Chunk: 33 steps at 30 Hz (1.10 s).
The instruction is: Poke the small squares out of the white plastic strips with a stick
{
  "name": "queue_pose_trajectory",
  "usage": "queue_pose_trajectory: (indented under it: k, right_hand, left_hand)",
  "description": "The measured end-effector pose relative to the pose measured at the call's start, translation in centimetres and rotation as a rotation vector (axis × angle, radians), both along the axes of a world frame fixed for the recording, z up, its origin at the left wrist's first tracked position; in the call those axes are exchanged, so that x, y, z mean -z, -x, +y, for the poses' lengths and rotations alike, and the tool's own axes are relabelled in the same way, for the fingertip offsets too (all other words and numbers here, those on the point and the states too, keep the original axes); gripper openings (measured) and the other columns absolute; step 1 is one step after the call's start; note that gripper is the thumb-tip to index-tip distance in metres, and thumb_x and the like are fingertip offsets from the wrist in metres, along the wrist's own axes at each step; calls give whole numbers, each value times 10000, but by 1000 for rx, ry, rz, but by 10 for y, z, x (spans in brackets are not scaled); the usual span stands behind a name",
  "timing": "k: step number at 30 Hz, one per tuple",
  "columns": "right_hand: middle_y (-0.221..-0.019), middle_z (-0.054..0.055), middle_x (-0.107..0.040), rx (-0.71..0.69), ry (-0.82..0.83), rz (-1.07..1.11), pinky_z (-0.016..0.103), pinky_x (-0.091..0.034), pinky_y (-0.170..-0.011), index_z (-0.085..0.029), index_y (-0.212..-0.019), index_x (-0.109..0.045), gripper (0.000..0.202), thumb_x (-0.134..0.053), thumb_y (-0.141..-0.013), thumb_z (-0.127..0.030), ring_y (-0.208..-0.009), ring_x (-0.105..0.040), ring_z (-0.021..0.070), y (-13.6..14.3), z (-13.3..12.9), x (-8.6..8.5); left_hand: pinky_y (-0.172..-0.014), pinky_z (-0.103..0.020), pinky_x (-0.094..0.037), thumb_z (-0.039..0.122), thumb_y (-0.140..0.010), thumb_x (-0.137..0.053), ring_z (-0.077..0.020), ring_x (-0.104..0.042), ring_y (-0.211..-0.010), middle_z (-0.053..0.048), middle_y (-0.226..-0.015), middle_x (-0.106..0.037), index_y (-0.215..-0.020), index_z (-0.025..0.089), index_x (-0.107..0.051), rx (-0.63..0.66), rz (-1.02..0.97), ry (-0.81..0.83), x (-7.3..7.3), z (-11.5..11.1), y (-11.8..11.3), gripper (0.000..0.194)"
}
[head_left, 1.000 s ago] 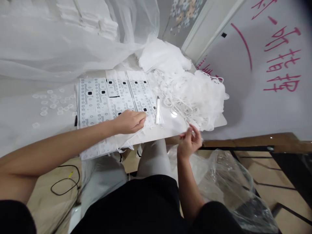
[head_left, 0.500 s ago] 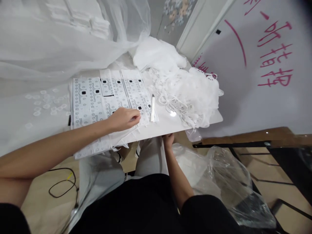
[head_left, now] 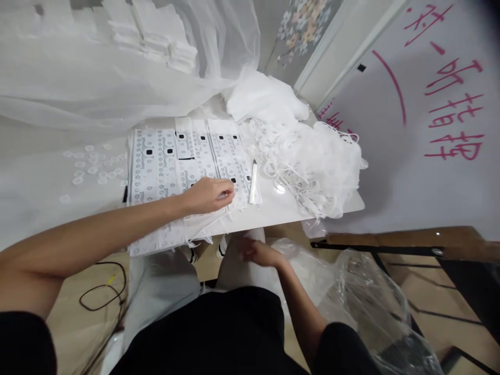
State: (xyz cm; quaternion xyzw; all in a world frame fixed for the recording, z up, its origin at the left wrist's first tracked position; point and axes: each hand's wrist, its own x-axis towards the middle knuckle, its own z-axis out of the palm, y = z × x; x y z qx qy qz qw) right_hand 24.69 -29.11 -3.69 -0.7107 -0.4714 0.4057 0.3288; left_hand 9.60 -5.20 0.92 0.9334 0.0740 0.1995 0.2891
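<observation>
My left hand [head_left: 213, 195] rests on the printed white sheets [head_left: 156, 179], fingers curled inward; whatever may be in them is hidden. The sheets carry rows of grey circles and black squares, and thin white strips [head_left: 207, 232] stick out at their near edge. To the right of this hand lies a white marker-like pen [head_left: 253, 182] with a dark tip, apart from it. Below the table edge, my right hand [head_left: 258, 252] is over my lap, its fingers smeared by motion.
A tangled heap of white looped cords and soft material [head_left: 312, 166] covers the table's right end. Small clear discs [head_left: 91, 166] are scattered at left. White stacks [head_left: 156, 31] stand behind sheer plastic. A whiteboard [head_left: 390, 172] rises at right, with clear plastic bags [head_left: 371, 297] below.
My right hand has come from beneath the table edge back towards my body, over the lap. My left hand stays at the same place on the sheets. The whole view has shifted slightly.
</observation>
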Motion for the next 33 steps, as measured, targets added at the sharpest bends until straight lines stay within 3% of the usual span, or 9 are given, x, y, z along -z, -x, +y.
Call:
queue_pose_trajectory:
  k: [3, 6, 8, 12, 16, 21, 26, 29, 33]
  right_hand:
    - [-785, -2, -756, -499, 87, 288, 269, -571, -615, -252, -1230, -676, 428, -682, -851, -449, -663, -699, 166, -9, 4, -66]
    - [-782, 24, -734, -98, -115, -119, 302, -546, -644, -254, -1330, -608, 437, -535, -959, -473, -640, -663, 170, -25, 49, -102]
    - [-904, 94, -742, 179, -102, -521, 381, -541, -761, -210, -1422, -522, 546, -576, -937, -456, -775, -684, 239, -35, 91, -100]
    - [-1078, 181, -723, 41, 81, -803, 447, -499, -875, -139, -1501, -397, 583, -496, -950, -302, -978, -674, 329, -53, 148, -72]
    - [-1001, 110, -736, -35, 2, -720, 370, -493, -851, -202, -1412, -507, 468, -378, -963, -224, -932, -679, 267, -66, 152, -63]
    - [-877, 78, -735, 28, -7, -774, 355, -472, -767, -259, -1353, -569, 436, -439, -970, -421, -818, -664, 268, -63, 151, -58]
    - [-717, 21, -694, -10, -155, -761, 303, -427, -721, -257, -1285, -644, 423, -477, -896, -254, -691, -612, 203, -65, 155, -48]
    - [-630, 3, -643, 32, -225, -678, 294, -418, -705, -204, -1164, -716, 413, -491, -817, -199, -613, -557, 173, -77, 156, -44]
    - [-614, 6, -623, 114, -316, -562, 292, -421, -698, -171, -971, -765, 338, -516, -746, -207, -609, -550, 165, -89, 158, -39]
  left_hand:
    - [-723, -232, -548, 253, -922, -528, -125, -669, -830, -23, -942, -709, -900, 184, -622, -69, -77, 206, -4, 2, -1, 118]
    - [-748, -241, -570, 308, -929, -559, -139, -671, -885, -41, -978, -707, -901, 180, -616, -192, -180, 339, -8, 5, -2, 143]
    - [-722, -245, -573, 359, -924, -591, -148, -677, -869, -42, -940, -705, -892, 180, -609, -293, -229, 427, -8, 9, -4, 183]
    - [-605, -231, -564, 449, -891, -654, -144, -689, -691, 7, -704, -636, -847, 196, -565, -406, -297, 683, -8, 20, -4, 272]
    - [-430, -200, -446, 540, -945, -537, -101, -568, -431, 55, -481, -421, -659, 195, -469, -455, -294, 760, -5, 33, -5, 453]
    - [-440, -188, -458, 367, -776, -770, -103, -593, -575, 58, -756, -565, -1073, 263, -540, -470, -385, 763, 2, 42, -10, 389]
    - [-394, -213, -283, 483, -973, -498, -74, -315, -397, 61, -458, -324, -648, 189, -529, -447, -293, 639, 3, 37, -3, 440]
    - [-498, -217, -402, 397, -921, -599, -112, -518, -583, 24, -660, -533, -963, 213, -620, -422, -281, 456, 4, 31, -4, 190]
    - [-916, -368, -509, 317, -825, -706, -216, -553, -1172, -79, -1300, -547, -1326, 261, -484, -428, -288, 166, 7, 33, -10, 551]
